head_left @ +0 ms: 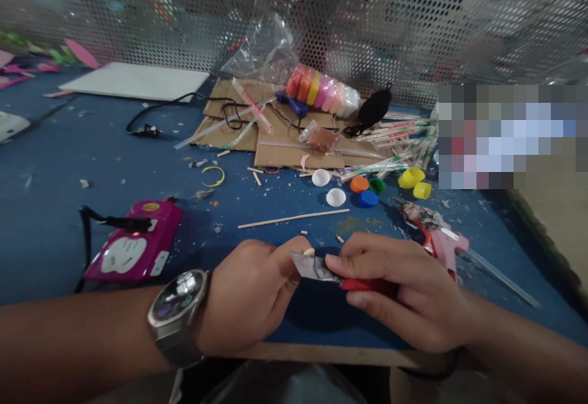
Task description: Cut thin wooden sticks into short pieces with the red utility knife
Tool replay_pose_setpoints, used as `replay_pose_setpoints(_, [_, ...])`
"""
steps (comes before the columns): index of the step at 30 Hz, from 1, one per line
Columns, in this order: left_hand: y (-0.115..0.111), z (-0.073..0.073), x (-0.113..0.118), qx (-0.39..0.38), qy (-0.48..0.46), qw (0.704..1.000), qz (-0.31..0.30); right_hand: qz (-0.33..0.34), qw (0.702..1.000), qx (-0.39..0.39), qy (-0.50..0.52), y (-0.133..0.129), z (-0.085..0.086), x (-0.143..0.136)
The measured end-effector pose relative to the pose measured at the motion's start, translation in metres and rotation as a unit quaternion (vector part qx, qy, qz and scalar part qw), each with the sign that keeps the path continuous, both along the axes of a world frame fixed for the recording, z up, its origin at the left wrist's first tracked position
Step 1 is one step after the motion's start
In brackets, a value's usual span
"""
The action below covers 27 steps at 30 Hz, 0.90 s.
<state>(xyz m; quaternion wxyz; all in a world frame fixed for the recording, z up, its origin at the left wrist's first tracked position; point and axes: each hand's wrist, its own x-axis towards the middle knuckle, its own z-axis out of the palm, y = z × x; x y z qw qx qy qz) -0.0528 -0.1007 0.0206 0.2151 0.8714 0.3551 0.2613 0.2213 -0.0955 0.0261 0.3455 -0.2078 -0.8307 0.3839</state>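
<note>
My left hand, with a watch on its wrist, is closed round a thin wooden stick whose pale end pokes out by the thumb. The rest of that stick is hidden in the fist. My right hand grips a red-handled utility knife. Its grey blade points left and lies against the stick's end, or very close to it. Another wooden stick lies on the blue table just beyond my hands, with small cut bits near it.
A magenta power box with a cord is at left. Bottle caps lie ahead, and a pink glue gun is at right. Cardboard, wrapped sticks and clay packs lie before a perforated metal screen.
</note>
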Motion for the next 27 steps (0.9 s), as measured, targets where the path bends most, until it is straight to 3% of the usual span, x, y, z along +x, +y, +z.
replay_pose_setpoints(27, [-0.0016, -0.0070, 0.0007, 0.061, 0.054, 0.996, -0.030, 0.003, 1.000, 0.005, -0.008, -0.0026, -0.0002, -0.0014])
